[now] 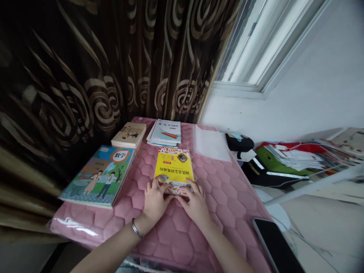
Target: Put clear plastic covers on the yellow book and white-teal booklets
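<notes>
A yellow book (174,167) with orange-and-white patterned ends lies on the pink quilted table cover (176,235), its printing upside down to me. My left hand (156,199) grips its near left corner, fingers on the cover and thumb at the near edge. At the near right corner my right hand (195,201) grips in the same way, and the two thumbs almost meet. A silver bangle (137,228) circles my left wrist. Whether the book's near edge is raised, I cannot tell.
Left of the yellow book are a stack topped by a blue-green maths textbook (99,176) and a stack of tan books (129,135). Behind it sit pale thin books (165,131). A white sheet (212,143) and a dark phone (275,242) are at right, bags (273,170) beyond.
</notes>
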Available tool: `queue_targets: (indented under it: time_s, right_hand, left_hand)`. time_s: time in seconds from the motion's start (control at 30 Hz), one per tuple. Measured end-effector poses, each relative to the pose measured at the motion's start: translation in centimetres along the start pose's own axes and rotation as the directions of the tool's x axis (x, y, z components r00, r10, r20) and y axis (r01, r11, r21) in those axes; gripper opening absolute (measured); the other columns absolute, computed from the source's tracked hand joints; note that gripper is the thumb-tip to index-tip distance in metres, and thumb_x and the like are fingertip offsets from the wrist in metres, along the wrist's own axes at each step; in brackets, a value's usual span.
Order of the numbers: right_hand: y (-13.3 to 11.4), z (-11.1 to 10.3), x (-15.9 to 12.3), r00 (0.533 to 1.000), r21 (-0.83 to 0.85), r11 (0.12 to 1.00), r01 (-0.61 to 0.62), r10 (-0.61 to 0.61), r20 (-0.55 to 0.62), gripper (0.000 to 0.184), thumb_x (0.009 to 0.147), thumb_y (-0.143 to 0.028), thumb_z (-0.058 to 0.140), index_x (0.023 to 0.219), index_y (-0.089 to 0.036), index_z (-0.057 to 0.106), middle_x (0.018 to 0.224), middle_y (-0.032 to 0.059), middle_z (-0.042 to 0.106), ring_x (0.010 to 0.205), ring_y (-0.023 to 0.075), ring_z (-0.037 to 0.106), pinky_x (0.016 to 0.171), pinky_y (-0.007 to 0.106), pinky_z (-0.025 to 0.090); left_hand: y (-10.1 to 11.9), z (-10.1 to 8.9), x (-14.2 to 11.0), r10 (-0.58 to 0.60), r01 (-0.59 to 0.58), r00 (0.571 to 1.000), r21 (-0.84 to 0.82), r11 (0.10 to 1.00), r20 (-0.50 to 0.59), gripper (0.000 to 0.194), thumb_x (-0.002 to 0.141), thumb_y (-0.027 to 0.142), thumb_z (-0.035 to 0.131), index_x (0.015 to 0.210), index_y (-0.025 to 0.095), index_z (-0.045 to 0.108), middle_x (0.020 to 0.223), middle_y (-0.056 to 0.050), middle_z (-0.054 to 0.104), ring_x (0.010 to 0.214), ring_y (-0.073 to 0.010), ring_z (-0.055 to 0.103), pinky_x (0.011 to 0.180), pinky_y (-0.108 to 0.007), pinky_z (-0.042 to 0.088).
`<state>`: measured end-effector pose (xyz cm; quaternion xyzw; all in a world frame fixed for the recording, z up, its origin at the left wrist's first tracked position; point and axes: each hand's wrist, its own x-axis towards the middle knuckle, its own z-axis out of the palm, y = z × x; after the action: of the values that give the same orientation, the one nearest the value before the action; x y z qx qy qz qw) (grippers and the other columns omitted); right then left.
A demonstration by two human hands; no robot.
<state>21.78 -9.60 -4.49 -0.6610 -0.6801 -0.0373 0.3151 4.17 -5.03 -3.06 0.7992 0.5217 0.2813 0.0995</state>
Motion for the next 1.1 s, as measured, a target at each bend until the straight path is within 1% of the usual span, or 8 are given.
queue_targets:
  time_s: [0.17, 0.33, 0.5, 0.6, 0.73, 0.8, 0.97, 1.1]
  right_hand:
    - [1.3, 0.0, -0.4, 1.000, 0.044, 0.999, -0.004, 0.004, -0.009, 0.018, 0.086, -0.039, 0.065, 0.099, -0.030, 0.073, 0.132, 0.0077, 0.055, 0.116, 0.0293, 0.052, 0.095, 0.046, 0.046]
    - [4.2, -0.7, -1.4, 0.998, 0.107, 0.993, -0.041, 0.046, -0.045, 0.023, 0.089, -0.045, 0.059, 0.095, -0.031, 0.075, 0.126, 0.0080, 0.060, 0.113, 0.0279, 0.057, 0.094, 0.047, 0.048]
    - [6.0, -1.1, -1.9, 0.996, 0.241, 0.967, -0.080, 0.089, -0.026, 0.030, 0.090, -0.051, 0.055, 0.092, -0.030, 0.076, 0.121, 0.0093, 0.064, 0.112, 0.0277, 0.059, 0.097, 0.049, 0.047]
    - [6.0, -1.2, -1.9, 0.996, 0.291, 0.953, -0.084, 0.088, -0.001, 0.027, 0.091, -0.047, 0.055, 0.093, -0.030, 0.074, 0.116, 0.0074, 0.067, 0.108, 0.0263, 0.061, 0.095, 0.047, 0.047]
    - [5.6, -1.5, -1.8, 0.997, 0.283, 0.957, -0.069, 0.074, -0.008, 0.023, 0.091, -0.044, 0.055, 0.092, -0.029, 0.073, 0.115, 0.0067, 0.067, 0.107, 0.0257, 0.060, 0.094, 0.046, 0.046]
    - [5.2, -1.6, -1.7, 0.998, 0.247, 0.967, -0.056, 0.061, -0.013, 0.022, 0.089, -0.044, 0.057, 0.092, -0.028, 0.072, 0.117, 0.0069, 0.066, 0.108, 0.0258, 0.059, 0.094, 0.045, 0.046]
    - [3.2, -1.4, -1.2, 0.998, 0.049, 0.997, -0.057, 0.057, 0.001, 0.020, 0.082, -0.044, 0.067, 0.092, -0.027, 0.069, 0.126, 0.0061, 0.062, 0.111, 0.0278, 0.056, 0.090, 0.042, 0.044]
    - [0.9, -0.6, -0.3, 1.000, -0.038, 0.999, -0.027, 0.028, 0.014, 0.021, 0.081, -0.044, 0.069, 0.092, -0.026, 0.068, 0.130, 0.0067, 0.059, 0.114, 0.0292, 0.052, 0.089, 0.041, 0.043]
  left_hand:
    - [-1.9, -0.3, 0.2, -0.002, 0.002, 1.000, -0.104, 0.995, 0.001, 0.027, 0.077, 0.025, 0.075, 0.103, 0.031, 0.073, 0.126, -0.008, 0.056, 0.113, -0.0317, 0.053, 0.095, -0.054, 0.048]
    - [-5.4, -1.1, 0.5, 0.053, -0.065, 0.997, -0.294, 0.954, -0.050, 0.017, 0.078, 0.017, 0.070, 0.092, 0.026, 0.074, 0.119, -0.005, 0.060, 0.110, -0.0225, 0.060, 0.098, -0.040, 0.052]
    - [-8.0, -2.5, 0.8, 0.026, -0.046, 0.997, -0.317, 0.947, -0.066, 0.010, 0.081, 0.018, 0.064, 0.076, 0.024, 0.070, 0.097, -0.004, 0.066, 0.093, -0.0206, 0.066, 0.087, -0.036, 0.056]
    - [-8.6, -3.2, 0.7, 0.018, -0.045, 0.996, -0.310, 0.950, -0.089, 0.012, 0.082, 0.018, 0.059, 0.076, 0.023, 0.068, 0.089, -0.004, 0.065, 0.087, -0.0199, 0.065, 0.083, -0.034, 0.056]
    - [-7.8, -3.5, 0.2, 0.068, -0.111, 0.985, -0.277, 0.954, -0.161, 0.024, 0.081, 0.010, 0.051, 0.094, 0.023, 0.067, 0.098, -0.006, 0.064, 0.095, -0.0207, 0.063, 0.090, -0.037, 0.053]
    - [-6.8, -3.2, 0.0, 0.122, -0.160, 0.977, -0.232, 0.959, -0.172, 0.028, 0.080, 0.010, 0.052, 0.100, 0.023, 0.066, 0.106, -0.008, 0.062, 0.102, -0.0226, 0.061, 0.094, -0.040, 0.051]
    - [-3.8, -1.5, 0.0, 0.215, -0.226, 0.972, -0.125, 0.966, -0.092, 0.028, 0.077, 0.022, 0.069, 0.104, 0.024, 0.067, 0.119, -0.009, 0.059, 0.110, -0.0276, 0.056, 0.096, -0.047, 0.048]
    - [-1.8, -0.1, 0.3, 0.161, -0.163, 0.986, -0.042, 0.986, -0.053, 0.029, 0.074, 0.029, 0.077, 0.101, 0.024, 0.069, 0.120, -0.010, 0.058, 0.107, -0.0296, 0.055, 0.090, -0.049, 0.050]
